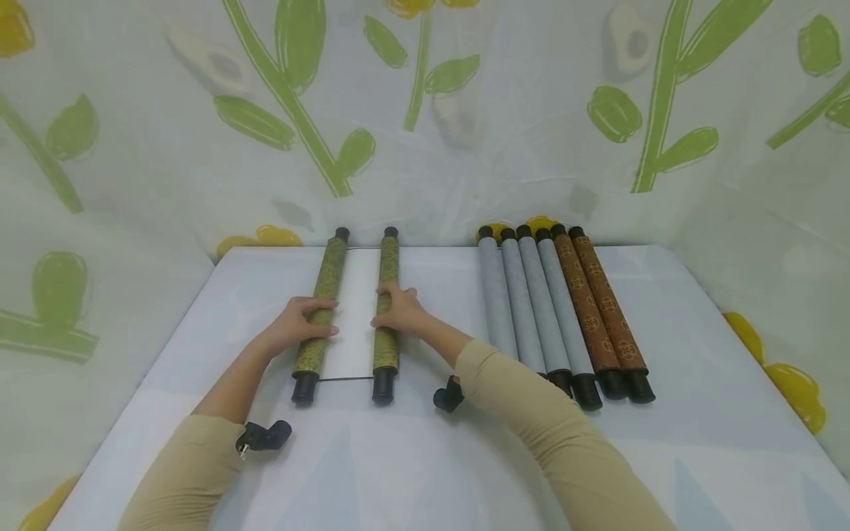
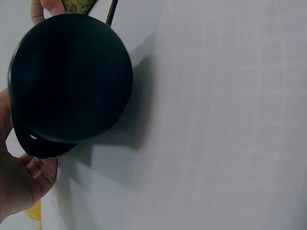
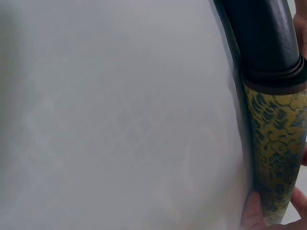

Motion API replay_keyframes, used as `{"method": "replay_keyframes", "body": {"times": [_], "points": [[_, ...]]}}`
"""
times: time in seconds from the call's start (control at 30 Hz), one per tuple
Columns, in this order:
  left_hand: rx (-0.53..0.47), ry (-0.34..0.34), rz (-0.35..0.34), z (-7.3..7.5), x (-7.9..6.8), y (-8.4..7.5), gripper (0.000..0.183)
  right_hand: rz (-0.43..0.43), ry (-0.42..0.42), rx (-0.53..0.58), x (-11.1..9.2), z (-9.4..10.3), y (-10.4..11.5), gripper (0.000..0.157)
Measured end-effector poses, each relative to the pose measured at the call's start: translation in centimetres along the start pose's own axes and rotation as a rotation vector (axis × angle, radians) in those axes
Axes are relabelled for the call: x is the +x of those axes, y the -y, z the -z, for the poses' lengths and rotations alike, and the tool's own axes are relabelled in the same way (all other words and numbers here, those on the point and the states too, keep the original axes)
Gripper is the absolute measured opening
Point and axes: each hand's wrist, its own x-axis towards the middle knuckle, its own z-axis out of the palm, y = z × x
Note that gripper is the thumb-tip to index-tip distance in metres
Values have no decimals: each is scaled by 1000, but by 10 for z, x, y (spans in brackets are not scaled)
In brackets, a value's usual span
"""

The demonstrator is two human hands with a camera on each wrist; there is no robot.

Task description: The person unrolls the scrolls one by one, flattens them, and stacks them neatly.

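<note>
A hanging scroll with green-gold patterned backing lies partly unrolled on the table, a white strip (image 1: 357, 310) showing between its two rolls. My left hand (image 1: 299, 322) grips the left roll (image 1: 330, 269) around its middle, thumb on the near side and fingers over the far side. Around the right roll (image 1: 388, 258) my right hand (image 1: 403, 311) curls its thumb and fingers. A black end knob (image 2: 69, 76) fills much of the left wrist view and hides part of that hand. In the right wrist view, patterned backing (image 3: 276, 139) meets another black knob (image 3: 264, 38).
To the right lie several rolled scrolls side by side, grey-blue ones (image 1: 496, 295) and two brown ones (image 1: 607, 302), all with black knobs. My right sleeve (image 1: 531, 420) crosses in front of their near ends. A leaf-patterned curtain (image 1: 531, 147) rises behind the white table (image 1: 372, 457).
</note>
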Motion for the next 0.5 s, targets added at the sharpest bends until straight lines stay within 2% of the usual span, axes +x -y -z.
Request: {"method": "replay_keyframes", "body": {"times": [0.2,0.4,0.5], "points": [[-3,-60,-6,2,-2,2,58,-5,49,-20,0,7,-4,63],[3,-45,101,6,-8,2,57,-18,70,-59,1,12,-8,60],[-13,-29,126,6,-9,4,54,-20,66,-66,0,13,-10,58]]}}
